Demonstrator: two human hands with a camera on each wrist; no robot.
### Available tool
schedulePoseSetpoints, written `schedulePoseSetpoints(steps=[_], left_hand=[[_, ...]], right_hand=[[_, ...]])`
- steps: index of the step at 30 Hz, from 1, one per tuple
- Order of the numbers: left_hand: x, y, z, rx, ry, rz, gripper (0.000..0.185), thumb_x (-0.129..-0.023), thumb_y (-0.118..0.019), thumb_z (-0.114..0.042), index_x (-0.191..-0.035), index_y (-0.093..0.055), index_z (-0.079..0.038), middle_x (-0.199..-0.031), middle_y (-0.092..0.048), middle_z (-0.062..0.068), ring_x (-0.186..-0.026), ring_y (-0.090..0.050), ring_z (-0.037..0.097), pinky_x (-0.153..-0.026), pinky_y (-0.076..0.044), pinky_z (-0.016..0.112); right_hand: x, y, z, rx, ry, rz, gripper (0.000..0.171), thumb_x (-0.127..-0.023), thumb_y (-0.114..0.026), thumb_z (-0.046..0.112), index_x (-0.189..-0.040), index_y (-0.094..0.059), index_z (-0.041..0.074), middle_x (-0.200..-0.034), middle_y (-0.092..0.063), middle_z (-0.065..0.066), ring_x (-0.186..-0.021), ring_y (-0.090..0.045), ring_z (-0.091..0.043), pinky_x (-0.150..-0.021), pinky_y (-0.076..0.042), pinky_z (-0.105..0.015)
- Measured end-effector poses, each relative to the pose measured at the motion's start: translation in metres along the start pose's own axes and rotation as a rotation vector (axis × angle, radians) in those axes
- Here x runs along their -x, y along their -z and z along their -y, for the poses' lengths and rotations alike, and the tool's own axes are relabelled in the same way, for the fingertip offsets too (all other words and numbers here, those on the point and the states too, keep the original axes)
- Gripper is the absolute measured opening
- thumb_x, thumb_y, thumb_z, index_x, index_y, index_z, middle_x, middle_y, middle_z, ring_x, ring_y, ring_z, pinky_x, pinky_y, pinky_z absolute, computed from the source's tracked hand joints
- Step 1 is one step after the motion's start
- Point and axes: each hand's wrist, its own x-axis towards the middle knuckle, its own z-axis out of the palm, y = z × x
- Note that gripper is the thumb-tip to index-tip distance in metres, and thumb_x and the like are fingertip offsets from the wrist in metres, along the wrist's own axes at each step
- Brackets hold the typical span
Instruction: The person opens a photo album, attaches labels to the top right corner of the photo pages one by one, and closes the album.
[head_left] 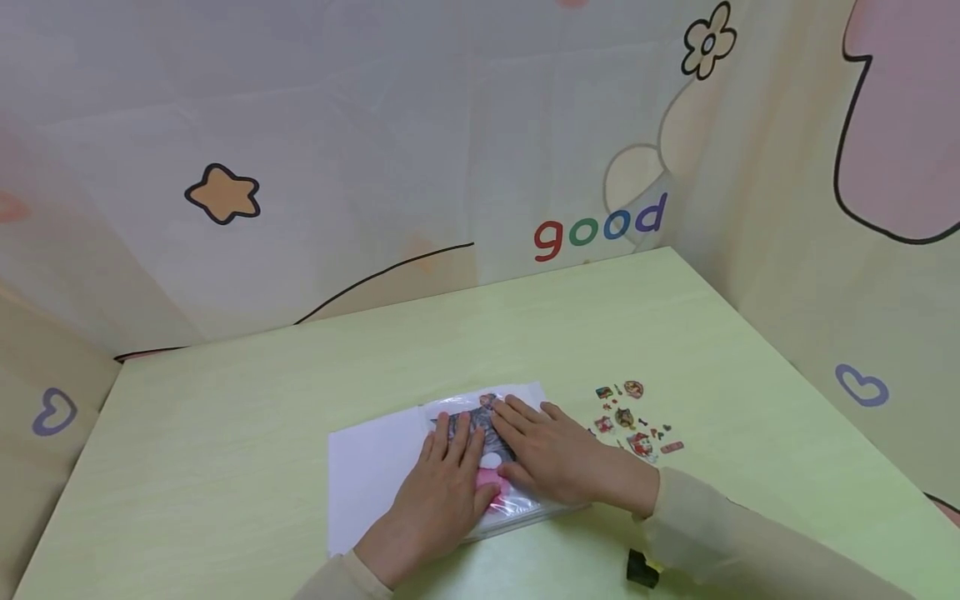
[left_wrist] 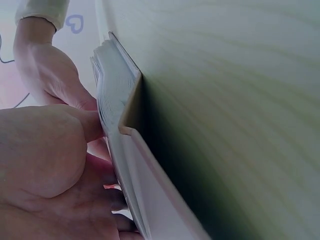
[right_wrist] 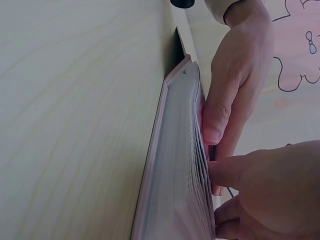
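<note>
A thick album lies open on the table, its blank white side to the left. On the right, glossy clear film covers a page with a dark grey and pink picture. My left hand rests on this page with fingers straight and spread. Beside it my right hand presses on the same page, fingers extended towards the upper left. The thumbs lie near each other over the pink part. In the right wrist view, the stack of pages shows edge-on beneath both hands. The hands hide part of the picture.
Several small colourful stickers are scattered on the pale table to the right of the album. A small black object lies near the right forearm. Printed curtains enclose the table at the back and sides.
</note>
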Motion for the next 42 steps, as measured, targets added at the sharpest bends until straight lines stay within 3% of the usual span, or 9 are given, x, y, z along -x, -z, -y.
schedulePoseSetpoints(steps=[11, 22, 32, 42], left_hand=[[0.001, 0.0, 0.001, -0.001, 0.003, 0.0, 0.068, -0.108, -0.048, -0.043, -0.155, -0.04, 0.006, -0.163, -0.03, 0.027, -0.151, -0.023, 0.049, -0.119, -0.03, 0.055], [0.002, -0.002, 0.001, 0.019, -0.003, -0.004, 0.069, -0.107, -0.05, -0.043, -0.154, -0.041, 0.006, -0.163, -0.03, 0.027, -0.151, -0.023, 0.048, -0.119, -0.03, 0.056], [0.003, -0.003, 0.0, 0.006, -0.015, -0.045, 0.067, -0.107, -0.051, -0.042, -0.152, -0.043, 0.006, -0.162, -0.032, 0.028, -0.15, -0.025, 0.048, -0.118, -0.031, 0.056], [0.001, -0.003, 0.0, -0.004, -0.009, -0.041, 0.067, -0.107, -0.051, -0.043, -0.152, -0.043, 0.006, -0.162, -0.032, 0.028, -0.15, -0.026, 0.049, -0.118, -0.031, 0.055]], right_hand=[[-0.008, 0.002, -0.004, 0.001, 0.022, -0.002, 0.072, -0.108, -0.049, 0.047, -0.16, -0.033, 0.002, -0.169, -0.025, -0.012, -0.156, -0.021, -0.031, -0.119, -0.029, -0.059], [-0.026, 0.003, -0.015, 0.022, -0.015, -0.002, 0.079, -0.106, -0.047, 0.055, -0.161, -0.03, 0.001, -0.168, -0.025, -0.016, -0.155, -0.022, -0.033, -0.117, -0.032, -0.059], [-0.035, 0.009, -0.019, -0.016, -0.052, 0.043, 0.08, -0.106, -0.049, 0.055, -0.161, -0.03, 0.0, -0.168, -0.026, -0.015, -0.155, -0.024, -0.032, -0.116, -0.033, -0.058], [-0.04, 0.011, -0.024, -0.069, -0.069, 0.065, 0.083, -0.104, -0.052, 0.056, -0.161, -0.029, 0.0, -0.168, -0.026, -0.015, -0.155, -0.024, -0.032, -0.118, -0.031, -0.058]])
